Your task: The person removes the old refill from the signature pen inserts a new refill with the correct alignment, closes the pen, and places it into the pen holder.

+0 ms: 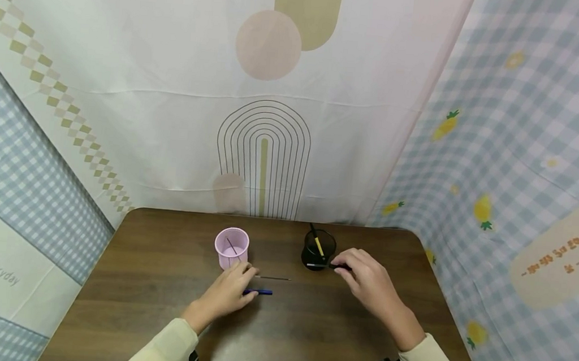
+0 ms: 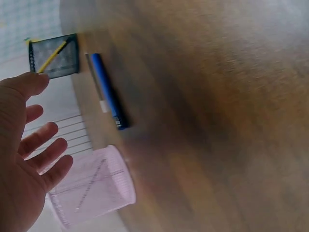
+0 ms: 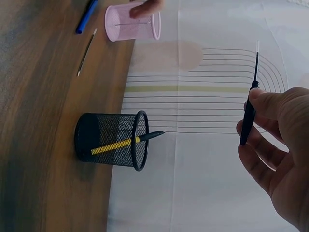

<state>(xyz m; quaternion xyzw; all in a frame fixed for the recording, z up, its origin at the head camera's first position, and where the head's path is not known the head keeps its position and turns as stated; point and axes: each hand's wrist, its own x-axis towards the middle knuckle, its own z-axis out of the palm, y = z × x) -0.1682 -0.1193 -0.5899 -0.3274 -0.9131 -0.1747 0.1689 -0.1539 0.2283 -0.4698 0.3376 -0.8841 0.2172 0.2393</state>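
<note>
My right hand [image 1: 366,277] pinches a slim black pen grip [image 3: 248,118] between thumb and fingers. A thin dark refill [image 3: 256,65] with a clear end sticks out of it. In the head view it overlaps the front of a black mesh pen holder [image 1: 309,257], which has a yellow-and-black pencil-like pen [image 3: 116,146] leaning inside. My left hand [image 1: 225,289] holds nothing, its fingers loosely spread near a pink mesh pen holder [image 2: 118,181]. Close by on the table lie a blue pen [image 2: 107,89] and a thin refill [image 3: 87,50].
A thin stick [image 1: 231,247] leans inside the pink holder. The brown wooden table [image 1: 297,340] ends at a white printed cloth [image 1: 180,138] behind the holders. A blue checked cloth [image 1: 479,105] hangs on the right side.
</note>
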